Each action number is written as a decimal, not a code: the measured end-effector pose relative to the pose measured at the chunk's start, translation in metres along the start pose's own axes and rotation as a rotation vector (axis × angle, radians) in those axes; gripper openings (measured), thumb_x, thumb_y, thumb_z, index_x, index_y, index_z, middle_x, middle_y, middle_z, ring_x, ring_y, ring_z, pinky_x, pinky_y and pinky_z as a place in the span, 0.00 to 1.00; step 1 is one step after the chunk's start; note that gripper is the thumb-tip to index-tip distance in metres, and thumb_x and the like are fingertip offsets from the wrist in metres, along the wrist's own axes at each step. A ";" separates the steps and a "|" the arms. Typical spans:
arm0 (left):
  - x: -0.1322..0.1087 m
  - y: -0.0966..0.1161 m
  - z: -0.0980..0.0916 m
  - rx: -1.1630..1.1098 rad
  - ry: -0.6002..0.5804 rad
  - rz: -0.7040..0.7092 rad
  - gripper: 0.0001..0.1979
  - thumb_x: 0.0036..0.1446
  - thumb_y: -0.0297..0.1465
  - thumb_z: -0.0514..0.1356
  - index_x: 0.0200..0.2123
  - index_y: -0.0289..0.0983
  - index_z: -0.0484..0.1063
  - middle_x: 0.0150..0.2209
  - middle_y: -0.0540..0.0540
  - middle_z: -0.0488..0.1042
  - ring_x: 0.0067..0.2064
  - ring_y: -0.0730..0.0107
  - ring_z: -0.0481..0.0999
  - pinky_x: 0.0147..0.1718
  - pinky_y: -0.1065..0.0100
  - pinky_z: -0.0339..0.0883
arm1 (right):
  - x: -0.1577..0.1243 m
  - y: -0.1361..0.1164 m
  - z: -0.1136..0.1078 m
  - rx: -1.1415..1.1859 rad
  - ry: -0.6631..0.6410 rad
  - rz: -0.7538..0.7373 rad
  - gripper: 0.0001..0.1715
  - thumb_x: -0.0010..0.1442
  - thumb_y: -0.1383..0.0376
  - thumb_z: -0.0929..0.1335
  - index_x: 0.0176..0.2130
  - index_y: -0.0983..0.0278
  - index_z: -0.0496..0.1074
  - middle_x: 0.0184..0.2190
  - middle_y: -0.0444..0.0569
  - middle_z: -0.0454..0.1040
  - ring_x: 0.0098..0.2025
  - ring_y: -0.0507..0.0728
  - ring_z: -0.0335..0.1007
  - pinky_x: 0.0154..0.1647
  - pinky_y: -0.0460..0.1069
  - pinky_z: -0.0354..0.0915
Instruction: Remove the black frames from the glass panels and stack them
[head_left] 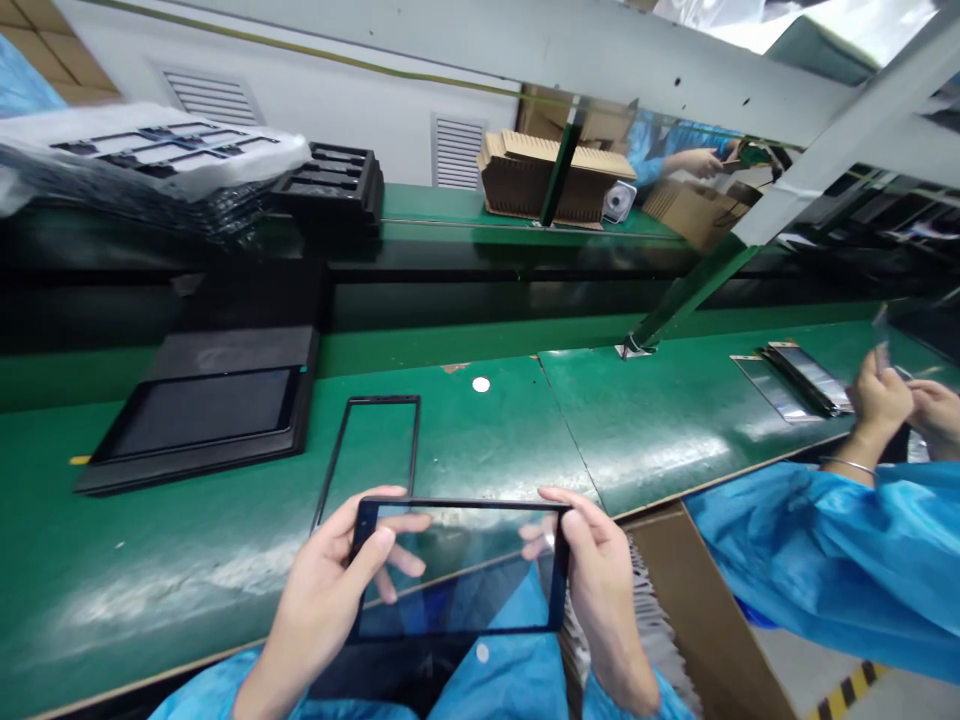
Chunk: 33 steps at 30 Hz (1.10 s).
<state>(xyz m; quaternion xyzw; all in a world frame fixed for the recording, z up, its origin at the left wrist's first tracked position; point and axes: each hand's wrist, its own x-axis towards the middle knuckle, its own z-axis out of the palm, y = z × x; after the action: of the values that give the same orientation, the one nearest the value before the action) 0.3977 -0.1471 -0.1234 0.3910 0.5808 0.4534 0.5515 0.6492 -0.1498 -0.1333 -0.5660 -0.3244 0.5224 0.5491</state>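
A clear glass panel with a black border [480,632] is held level over the front edge of the green bench. My left hand [330,580] grips its left end, thumb on the near face and fingers behind, showing through the glass. At the right end, my right hand [600,570] pinches the border the same way. Just beyond the glass, a thin black rectangular frame [417,440] lies on the bench, its near end partly hidden by my left hand. To the left, a dark screen panel [202,415] rests on a black foam block [225,345].
Black trays [330,185] and plastic-wrapped parts [172,150] sit on the back shelf beside a slotted cardboard piece [555,170]. A green post [690,295] rises from the bench. At right, a co-worker's hands [885,400] are near several panels [806,378]. A cardboard box [705,600] stands below.
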 end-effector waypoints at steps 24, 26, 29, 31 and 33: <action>0.014 0.034 0.020 0.867 -0.564 0.660 0.19 0.74 0.35 0.53 0.60 0.43 0.78 0.41 0.43 0.86 0.41 0.56 0.86 0.37 0.66 0.73 | -0.020 -0.001 0.026 -0.172 -0.168 -0.027 0.12 0.57 0.56 0.77 0.42 0.55 0.85 0.28 0.45 0.87 0.25 0.59 0.84 0.31 0.50 0.80; 0.012 0.032 0.021 0.741 -0.565 0.556 0.18 0.74 0.36 0.54 0.59 0.44 0.80 0.41 0.45 0.87 0.38 0.59 0.86 0.40 0.66 0.75 | -0.021 -0.001 0.027 -0.125 -0.222 -0.014 0.19 0.57 0.55 0.77 0.49 0.52 0.84 0.29 0.44 0.87 0.30 0.60 0.86 0.38 0.53 0.82; 0.007 0.024 0.020 0.458 -0.480 0.296 0.18 0.73 0.37 0.55 0.57 0.44 0.81 0.42 0.45 0.87 0.33 0.64 0.85 0.37 0.67 0.77 | -0.019 -0.001 0.022 -0.053 -0.194 0.055 0.20 0.61 0.48 0.74 0.49 0.53 0.85 0.37 0.49 0.89 0.39 0.64 0.87 0.47 0.56 0.81; 0.004 0.015 0.018 0.242 -0.413 0.114 0.19 0.71 0.39 0.57 0.57 0.41 0.81 0.44 0.42 0.87 0.33 0.63 0.86 0.32 0.68 0.78 | -0.015 0.002 0.016 -0.048 -0.166 0.091 0.21 0.63 0.45 0.71 0.43 0.55 0.87 0.40 0.53 0.89 0.39 0.66 0.87 0.45 0.57 0.81; 0.001 0.007 0.016 0.083 -0.346 -0.006 0.21 0.69 0.41 0.60 0.57 0.37 0.81 0.48 0.38 0.86 0.35 0.60 0.87 0.30 0.68 0.79 | -0.011 0.008 0.012 -0.026 -0.171 0.094 0.22 0.62 0.45 0.71 0.42 0.56 0.87 0.35 0.54 0.89 0.34 0.66 0.87 0.41 0.57 0.81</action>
<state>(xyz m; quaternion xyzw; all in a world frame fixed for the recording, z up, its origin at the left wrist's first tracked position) 0.4137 -0.1423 -0.1165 0.4840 0.4967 0.3534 0.6278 0.6331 -0.1582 -0.1369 -0.5411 -0.3498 0.5897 0.4869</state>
